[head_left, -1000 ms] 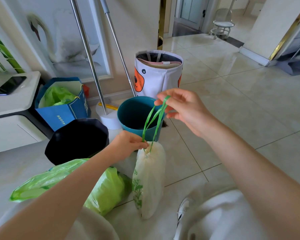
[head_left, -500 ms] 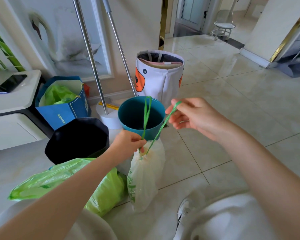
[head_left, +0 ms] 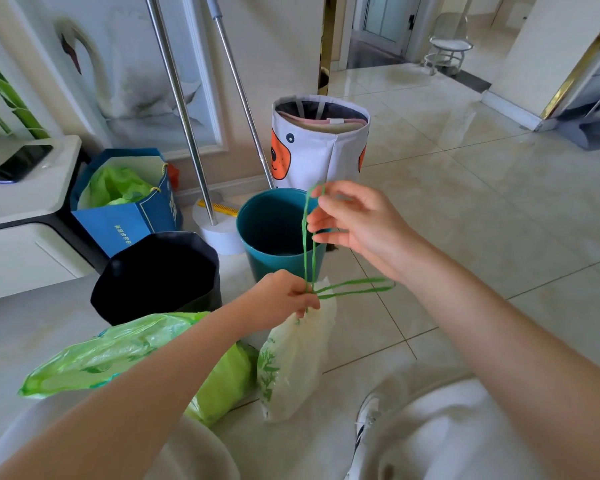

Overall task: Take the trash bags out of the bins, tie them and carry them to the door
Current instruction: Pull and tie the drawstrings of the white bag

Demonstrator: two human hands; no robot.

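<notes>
Green drawstring [head_left: 309, 237] runs up from the gathered neck of a pale, translucent trash bag [head_left: 293, 362], and both hands are on it. The left hand [head_left: 283, 297] is closed in a pinch around the bag's neck and the base of the string, holding the bag so it hangs just below the fist with its bottom near the tiled floor [head_left: 482, 202]. The right hand [head_left: 355, 221], above and a little to the right of the left, has its fingers loosely curled, the tips pinching the top of one upright loop of the string. A second loop sticks out sideways from the left fist, passing under the right wrist.

Just beyond the hands stands a teal bin [head_left: 271, 233], seemingly empty, and behind it a white fabric hamper [head_left: 321, 147] with an orange animal face. To the left of the left hand sits a black bin [head_left: 156, 275], and beyond that a blue paper bag [head_left: 129, 216] with green plastic inside. Under the left forearm lies a bright green trash bag [head_left: 118, 355], touching the pale one. Two metal poles [head_left: 177, 109] lean up behind the bins. Far to the left, a phone [head_left: 18, 163] lies on a white cabinet [head_left: 28, 209]
</notes>
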